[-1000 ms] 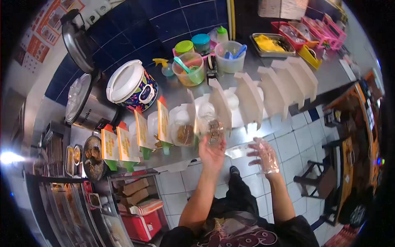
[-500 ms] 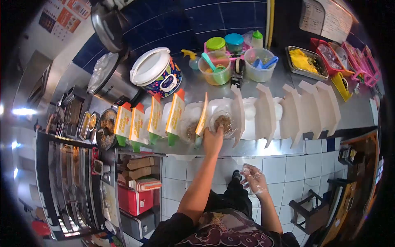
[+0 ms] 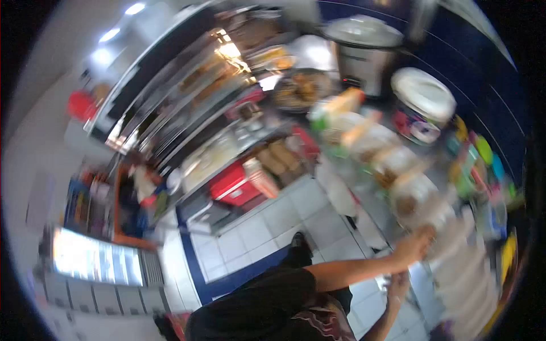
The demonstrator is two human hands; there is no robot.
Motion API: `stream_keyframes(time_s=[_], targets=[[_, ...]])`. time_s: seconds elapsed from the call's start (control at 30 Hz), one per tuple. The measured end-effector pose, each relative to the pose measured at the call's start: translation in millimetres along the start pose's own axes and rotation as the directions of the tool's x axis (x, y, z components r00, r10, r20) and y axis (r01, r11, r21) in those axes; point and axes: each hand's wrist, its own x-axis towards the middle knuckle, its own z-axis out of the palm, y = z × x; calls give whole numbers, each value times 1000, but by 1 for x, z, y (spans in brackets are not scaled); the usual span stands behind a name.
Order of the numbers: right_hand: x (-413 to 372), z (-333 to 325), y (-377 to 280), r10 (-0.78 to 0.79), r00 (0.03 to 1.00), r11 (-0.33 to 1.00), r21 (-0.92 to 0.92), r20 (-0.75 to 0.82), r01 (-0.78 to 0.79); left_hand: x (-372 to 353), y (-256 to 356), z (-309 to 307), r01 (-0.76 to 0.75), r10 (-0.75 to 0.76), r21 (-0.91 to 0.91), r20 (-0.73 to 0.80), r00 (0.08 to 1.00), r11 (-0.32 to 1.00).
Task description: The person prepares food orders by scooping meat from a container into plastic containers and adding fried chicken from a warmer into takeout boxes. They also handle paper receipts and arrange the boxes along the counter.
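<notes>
Motion blurs the whole head view. My left hand (image 3: 416,248) reaches over the row of takeaway boxes, fingers down at the edge of one box; they are too smeared to show what they hold. Just beyond it, brown food (image 3: 406,206) sits in an open white box. More open boxes with orange-printed lids (image 3: 348,101) run on toward the pan, and a stretch of plain white boxes (image 3: 463,273) lies on the near side. My right hand (image 3: 398,286) is lower, beside the counter's front edge and below my left forearm, its fingers blurred.
A floral-patterned pot (image 3: 424,105) and a large cooker (image 3: 364,54) stand along the back wall. A pan of food (image 3: 301,90) is at the counter's far end. On the lower shelf is a red box (image 3: 232,184). A lit display fridge (image 3: 96,258) stands far left.
The view has swung left, bringing the shelves and fridge into sight. My left hand remains at the boxes; my right hand now appears close below it.
</notes>
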Motion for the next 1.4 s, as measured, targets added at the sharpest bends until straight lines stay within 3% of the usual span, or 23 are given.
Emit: stream_keyframes(time_s=[0.03,0.1,0.17,0.23,0.3,0.37,0.43,0.5,0.57,0.63,0.67,0.73,0.77,0.83,0.87,0.9,0.97,1.03,1.1,1.13,1.3,1.33,1.4], targets=[[4,4,13,-20,999,999,35,36,18,-12,18,-31,-52,45,180,47,998,982],[10,28,13,12,997,999,-46,81,-8,-35,34,-105,21,-58,180,204,977,983],[3,69,-5,22,988,997,-80,154,-9,-72,2,-166,-28,8,142,144,990,989],[24,114,-38,134,947,951,-308,291,-40,-92,-42,-236,-8,12,172,-26,1000,985],[20,177,-67,120,903,951,-308,412,14,-133,-84,-326,164,-142,77,-231,963,983],[28,248,-74,122,848,950,-308,516,50,-164,-63,-445,511,-491,-30,-329,807,859],[58,331,-66,132,819,957,-286,559,41,-200,-87,-529,513,-531,-223,-604,595,829],[31,429,-122,52,816,910,-364,575,198,-223,-90,-615,270,-422,-337,-820,386,902],[-2,508,-185,-207,562,748,-240,801,618,-250,-94,-704,300,-333,-257,-912,239,919],[-6,585,-209,-322,311,553,-90,894,829,-253,-50,-793,80,-327,-320,-939,109,944],[-16,618,-231,-328,297,547,-76,897,834,-255,-44,-837,-5,-311,-311,-948,63,950],[-49,677,-276,-369,17,368,130,929,921,-254,-21,-919,-162,-284,-285,-958,31,945],[-63,699,-290,-375,4,360,142,927,922,-249,-4,-956,-235,-269,-271,-962,43,933],[-82,739,-313,-495,-78,449,332,865,830,-231,16,-1030,-362,-283,-254,-959,-30,897],[-82,760,-321,-583,-217,350,484,783,802,-223,23,-1063,-350,-279,-240,-958,-65,905],[-88,778,-338,-589,-228,342,494,776,799,-216,27,-1091,-337,-274,-227,-957,-99,914],[-107,803,-375,-534,-361,331,582,764,743,-204,25,-1134,-329,-282,-220,-947,-153,919],[-110,839,-385,-480,-364,402,569,798,717,-204,14,-1163,-303,-299,-228,-930,-214,925],[-139,874,-425,-501,-439,384,646,746,659,-212,-7,-1176,-306,-111,-37,-967,-229,951],[-153,886,-446,-504,-444,378,651,741,658,-218,-3,-1165,-263,-64,-8,-977,-204,965],[-198,963,-499,-545,-495,31,606,677,795,-239,19,-1092,-316,-94,-14,-966,-239,949],[-207,977,-506,-540,-496,32,605,681,795,-243,22,-1077,-333,-112,-26,-964,-241,943],[-229,1005,-521,-346,-594,-3,632,726,775,-251,31,-1054,-347,-114,-37,-972,-204,937]])
